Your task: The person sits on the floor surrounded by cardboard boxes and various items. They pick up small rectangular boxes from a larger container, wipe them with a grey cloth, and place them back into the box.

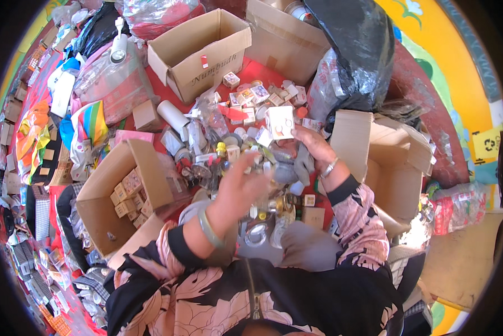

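Note:
My right hand (314, 147) holds a small white box (280, 122) by its lower right corner, with round dark outlines printed on its face. It is raised over a pile of small loose goods. My left hand (241, 187), blurred by motion, hovers left of it with fingers apart and nothing visible in them. Below both hands lie small plastic and metal pieces (218, 148). A yellow piece (221, 149) stands out among them. Several small printed boxes (257, 94) are heaped beyond the white box. Grey cloth (303, 163) lies beside my right hand.
An open carton (108, 185) at left contains several small boxes. Another open carton (394, 168) stands at right, and one (175, 53) at the back beside a further carton (285, 45). A black plastic bag (358, 50) bulges at the back right. Mixed goods crowd the far left.

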Motion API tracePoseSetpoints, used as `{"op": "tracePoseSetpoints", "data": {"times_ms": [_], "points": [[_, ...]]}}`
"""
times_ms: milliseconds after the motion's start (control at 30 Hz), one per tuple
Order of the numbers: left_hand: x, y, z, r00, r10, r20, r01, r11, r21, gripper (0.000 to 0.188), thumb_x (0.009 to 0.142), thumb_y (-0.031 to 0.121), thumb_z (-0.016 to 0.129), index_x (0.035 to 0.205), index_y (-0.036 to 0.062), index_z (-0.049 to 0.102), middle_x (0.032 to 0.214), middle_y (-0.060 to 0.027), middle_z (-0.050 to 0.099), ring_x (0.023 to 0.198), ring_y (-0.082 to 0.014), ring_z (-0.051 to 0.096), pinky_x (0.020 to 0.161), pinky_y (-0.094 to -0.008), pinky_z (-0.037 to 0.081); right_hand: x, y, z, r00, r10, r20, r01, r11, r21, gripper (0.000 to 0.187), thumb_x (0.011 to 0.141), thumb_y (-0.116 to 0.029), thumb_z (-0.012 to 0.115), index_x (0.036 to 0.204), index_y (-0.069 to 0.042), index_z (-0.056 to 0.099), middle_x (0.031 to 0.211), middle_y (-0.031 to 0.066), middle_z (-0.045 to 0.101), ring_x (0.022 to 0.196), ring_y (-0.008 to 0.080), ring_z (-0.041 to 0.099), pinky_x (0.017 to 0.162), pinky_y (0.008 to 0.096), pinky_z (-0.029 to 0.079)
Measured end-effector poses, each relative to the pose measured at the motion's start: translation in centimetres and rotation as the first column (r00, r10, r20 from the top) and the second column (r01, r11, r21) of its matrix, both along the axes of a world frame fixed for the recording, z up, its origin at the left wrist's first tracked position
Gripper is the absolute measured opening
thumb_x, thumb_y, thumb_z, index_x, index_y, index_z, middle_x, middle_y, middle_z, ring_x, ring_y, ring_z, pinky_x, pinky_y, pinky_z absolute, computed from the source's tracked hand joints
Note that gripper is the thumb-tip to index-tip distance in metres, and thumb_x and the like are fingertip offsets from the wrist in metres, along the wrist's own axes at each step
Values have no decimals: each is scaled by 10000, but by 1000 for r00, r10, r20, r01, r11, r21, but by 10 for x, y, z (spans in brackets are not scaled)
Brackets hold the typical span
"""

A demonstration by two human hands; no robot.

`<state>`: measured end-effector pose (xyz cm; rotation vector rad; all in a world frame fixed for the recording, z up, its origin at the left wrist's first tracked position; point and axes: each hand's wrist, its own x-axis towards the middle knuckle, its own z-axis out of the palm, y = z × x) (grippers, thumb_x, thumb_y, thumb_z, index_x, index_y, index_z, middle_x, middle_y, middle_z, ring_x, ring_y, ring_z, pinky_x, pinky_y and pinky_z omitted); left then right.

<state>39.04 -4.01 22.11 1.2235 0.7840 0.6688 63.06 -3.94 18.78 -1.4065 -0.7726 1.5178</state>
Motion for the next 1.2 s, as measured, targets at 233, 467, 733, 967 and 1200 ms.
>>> {"op": "tracePoseSetpoints", "data": {"times_ms": [233,467,733,967,1200], "points": [[-28,-37,31,855,-246,456,324,941,-99,687,795,236,648,1344,38,286,1292,-92,434,1199,-202,429,996,-374,350,-98,-119,98,996,41,77,-53,986,159,601,811,-380,619,1233,25,482,999,69,601,926,131,530,804,245,403],[-79,-78,30,821,-68,566,320,877,-359,623,806,168,617,1334,84,298,1254,-84,478,1160,-224,487,951,-407,420,-113,-177,135,925,-309,-221,349,920,176,405,871,-281,590,1145,7,509,920,97,612,795,165,592,721,310,502],[-107,-116,34,887,-177,426,347,864,-364,499,864,183,569,1296,54,358,1219,-77,509,1098,-212,536,945,-374,440,-202,-203,215,851,-500,-158,469,590,657,385,967,-313,344,1252,-83,462,1222,90,507,1080,246,521,947,394,412],[-128,-145,37,822,-306,481,422,894,-153,479,832,161,645,1260,112,434,1205,-29,521,1092,-163,531,884,-359,476,-216,-224,126,729,-264,632,-224,780,584,475,769,-248,697,1199,-119,542,1296,181,440,1245,329,386,1002,402,335],[-131,-164,43,799,-421,430,440,896,60,548,784,46,653,1276,63,411,1206,-21,506,1091,-136,489,920,-304,414,-237,-250,119,627,-511,588,-12,749,663,478,705,-216,750,1111,-82,536,1168,159,527,1096,301,522,900,355,424]]}}
